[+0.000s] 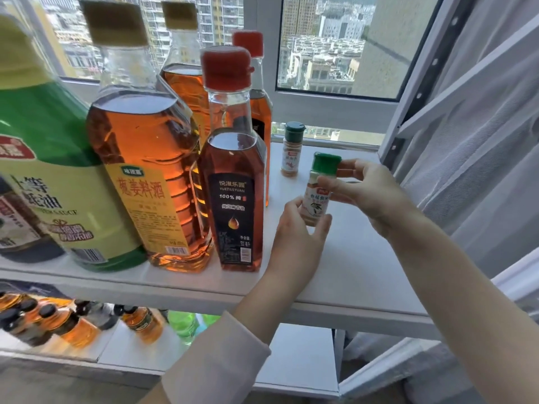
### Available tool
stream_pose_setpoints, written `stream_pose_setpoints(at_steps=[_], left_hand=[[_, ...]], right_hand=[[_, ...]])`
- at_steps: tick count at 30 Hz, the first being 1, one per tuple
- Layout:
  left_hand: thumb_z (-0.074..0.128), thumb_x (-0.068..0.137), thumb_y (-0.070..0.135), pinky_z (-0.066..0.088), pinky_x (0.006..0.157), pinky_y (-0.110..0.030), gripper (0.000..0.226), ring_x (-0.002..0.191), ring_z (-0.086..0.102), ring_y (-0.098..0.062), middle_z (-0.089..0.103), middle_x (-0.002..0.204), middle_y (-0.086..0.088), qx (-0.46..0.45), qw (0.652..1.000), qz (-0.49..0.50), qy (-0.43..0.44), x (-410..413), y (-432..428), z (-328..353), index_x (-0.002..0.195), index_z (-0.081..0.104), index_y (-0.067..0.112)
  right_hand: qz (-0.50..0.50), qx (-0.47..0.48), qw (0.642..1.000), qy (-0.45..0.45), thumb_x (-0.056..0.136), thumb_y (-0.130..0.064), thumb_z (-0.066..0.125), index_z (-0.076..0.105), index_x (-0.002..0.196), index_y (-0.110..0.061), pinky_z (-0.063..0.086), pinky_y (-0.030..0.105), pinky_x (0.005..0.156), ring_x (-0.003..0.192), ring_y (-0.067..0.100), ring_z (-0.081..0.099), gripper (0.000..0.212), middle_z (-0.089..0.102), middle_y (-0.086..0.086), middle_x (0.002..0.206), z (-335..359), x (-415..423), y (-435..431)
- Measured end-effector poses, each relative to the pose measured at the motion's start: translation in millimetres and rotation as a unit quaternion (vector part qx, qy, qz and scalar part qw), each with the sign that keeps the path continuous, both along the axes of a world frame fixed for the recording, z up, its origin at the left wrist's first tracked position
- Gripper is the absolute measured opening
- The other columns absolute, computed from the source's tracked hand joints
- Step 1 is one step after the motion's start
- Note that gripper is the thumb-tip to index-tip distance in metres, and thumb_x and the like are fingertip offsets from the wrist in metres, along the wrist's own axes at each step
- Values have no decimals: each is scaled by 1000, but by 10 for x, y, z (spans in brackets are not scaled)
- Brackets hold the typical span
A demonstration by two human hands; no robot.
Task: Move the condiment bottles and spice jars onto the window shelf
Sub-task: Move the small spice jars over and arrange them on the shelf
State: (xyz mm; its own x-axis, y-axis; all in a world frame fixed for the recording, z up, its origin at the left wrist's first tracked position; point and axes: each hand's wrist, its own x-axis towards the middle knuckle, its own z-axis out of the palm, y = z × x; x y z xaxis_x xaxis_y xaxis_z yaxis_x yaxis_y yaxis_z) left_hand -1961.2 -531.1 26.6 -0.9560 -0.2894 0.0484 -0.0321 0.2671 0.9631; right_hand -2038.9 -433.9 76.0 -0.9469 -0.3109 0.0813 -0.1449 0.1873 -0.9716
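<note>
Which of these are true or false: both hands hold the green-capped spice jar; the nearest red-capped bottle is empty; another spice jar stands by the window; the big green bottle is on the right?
1. Both the left hand and right hand hold the green-capped spice jar. True.
2. The nearest red-capped bottle is empty. False: it holds amber liquid.
3. Another spice jar stands by the window. True.
4. The big green bottle is on the right. False: it stands at the left.
</note>
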Motion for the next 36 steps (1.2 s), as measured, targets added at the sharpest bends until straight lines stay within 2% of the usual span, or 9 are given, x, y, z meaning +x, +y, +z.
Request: stream_pose_setpoints(at_steps=[2,4,10,14,17,22,27,31,36], left_hand=[[53,91,34,40,98,-28,57,120,49,-14,45,136,-1,-12,1000,16,-16,29,-10,-2,139,27,17],[52,91,37,35,94,-22,59,122,46,-13,40,140,-1,-35,999,25,-23,67,-12,-14,141,25,18],[50,92,36,36,98,-24,51,122,42,-8,37,141,6,-24,1000,16,-7,134,8,6,136,30,21],[50,93,34,35,101,-25,48,121,42,-5,38,141,8,-12,1000,20,10,137,17,51,135,32,21],[50,93,33,35,103,-26,48,123,41,-6,38,141,7,-21,999,23,9,128,18,54,135,32,21],[49,92,34,31,109,-29,48,129,36,-8,38,141,6,-31,999,24,6,140,22,51,135,33,22],[50,92,33,31,109,-31,47,129,37,-8,39,141,5,-34,999,29,7,159,7,46,135,34,21],[50,92,33,30,109,-30,47,130,36,-9,39,141,5,-37,999,33,8,173,8,54,135,34,20],[49,93,34,30,109,-29,47,130,35,-9,37,142,5,-44,999,27,10,226,27,53,135,33,20]], right_hand=[[-4,13,1000,23,76,-14,73,56,105,-14,54,22,76,93,14,64,34,62,-5,99,-2,-95,-62],[-16,17,999,38,75,-12,75,57,111,-11,53,29,83,95,16,63,40,63,-1,103,-32,-207,-140],[-18,20,998,58,76,-8,74,53,114,-8,49,21,78,88,8,59,44,59,0,105,-181,-445,-391],[-29,11,997,67,75,-7,74,53,115,-7,49,24,82,91,10,58,45,60,1,108,-230,-551,-463],[-22,20,997,78,76,-8,74,52,117,-8,46,18,76,89,7,56,47,58,-1,107,-240,-585,-502],[-23,31,996,81,77,-10,73,51,119,-8,45,23,82,95,12,55,48,56,-2,107,-246,-584,-560],[-34,32,995,87,77,-10,73,50,119,-8,44,14,71,93,10,55,48,55,-3,106,-261,-576,-592],[-44,33,994,90,78,-10,73,49,120,-8,47,26,84,97,14,55,49,56,-1,109,-269,-561,-607],[-52,38,995,79,74,-20,76,46,126,-11,45,28,91,106,15,52,61,55,3,121,-302,-506,-508]])
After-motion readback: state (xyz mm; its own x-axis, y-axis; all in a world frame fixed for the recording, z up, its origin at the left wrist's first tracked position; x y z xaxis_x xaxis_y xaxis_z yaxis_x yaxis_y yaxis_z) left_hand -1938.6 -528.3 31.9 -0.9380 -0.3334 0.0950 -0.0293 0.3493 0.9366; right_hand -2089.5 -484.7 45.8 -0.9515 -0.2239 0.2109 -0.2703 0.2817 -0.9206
